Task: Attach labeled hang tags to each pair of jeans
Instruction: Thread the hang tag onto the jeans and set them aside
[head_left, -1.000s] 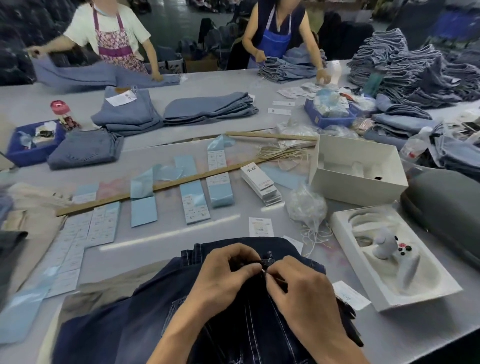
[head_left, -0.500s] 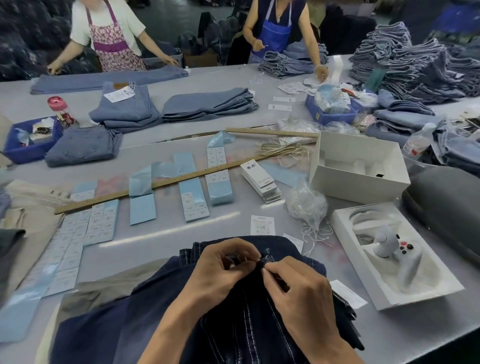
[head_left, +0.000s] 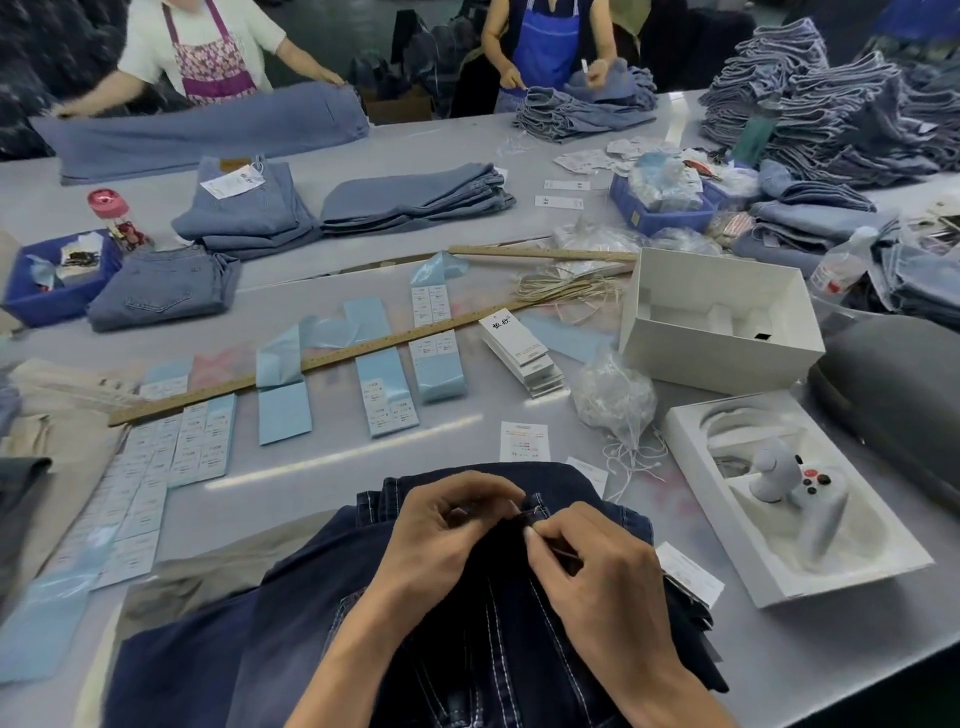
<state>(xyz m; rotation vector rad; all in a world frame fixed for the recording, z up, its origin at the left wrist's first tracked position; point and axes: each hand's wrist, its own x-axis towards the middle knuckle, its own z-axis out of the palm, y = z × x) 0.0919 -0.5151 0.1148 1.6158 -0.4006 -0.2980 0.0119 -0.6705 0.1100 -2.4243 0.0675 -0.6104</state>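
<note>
Head view shows dark indigo jeans (head_left: 467, 649) with pale contrast stitching lying at the near edge of the grey table (head_left: 322, 467), beside a stack of white hang tags (head_left: 522, 358) whose top card bears two dark characters too blurred to read. Both hands meet at the waistband: the left hand (head_left: 441, 530) curls to pinch the denim, while the right hand (head_left: 597, 582) pinches a thin dark sliver against it.
</note>
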